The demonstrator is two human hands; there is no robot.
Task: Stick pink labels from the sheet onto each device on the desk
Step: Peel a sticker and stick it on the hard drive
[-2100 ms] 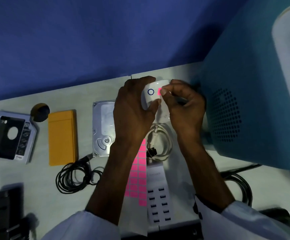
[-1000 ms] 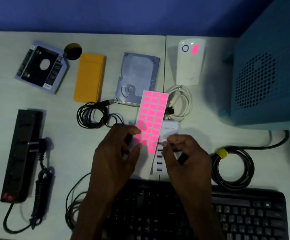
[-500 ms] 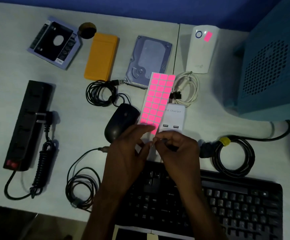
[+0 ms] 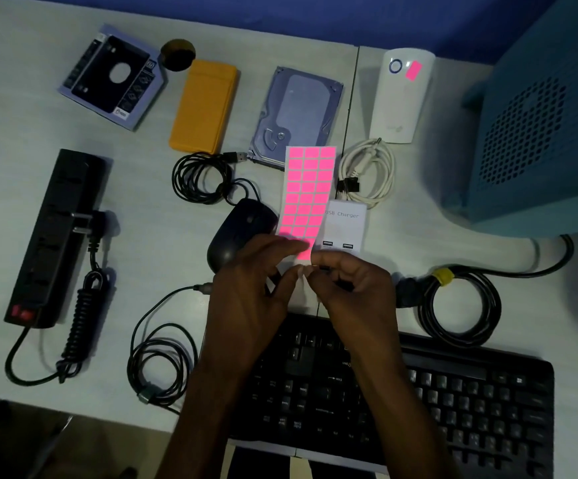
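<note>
Fingers (image 4: 282,252) of the left hand (image 4: 249,302) lie across the near end of the long white sheet of pink rectangular labels (image 4: 306,195), with the thumb underneath, so they are closed on the sheet and hold it above the pale desk (image 4: 21,81). Fingertips of the right hand (image 4: 355,292) are pinched together at the sheet's near right corner, beside the lowest pink label; whether a label is between them I cannot tell. The sheet stretches away from the hands, over the left edge of the white box printed "USB Charger" (image 4: 346,226) and the rim of the black computer mouse (image 4: 235,233), with its far end just in front of the grey metal hard drive (image 4: 298,112). At the far edge of the desk the white rounded plug-in device (image 4: 398,105) carries one pink label (image 4: 413,70) beside its blue ring. Left of the hard drive lie the orange rectangular case (image 4: 204,105) and the packaged black drive caddy (image 4: 111,76). A black power strip (image 4: 56,233) sits at the left, a black keyboard (image 4: 453,392) lies under the forearms, and a coiled white cable (image 4: 367,171) rests beside the sheet
</note>
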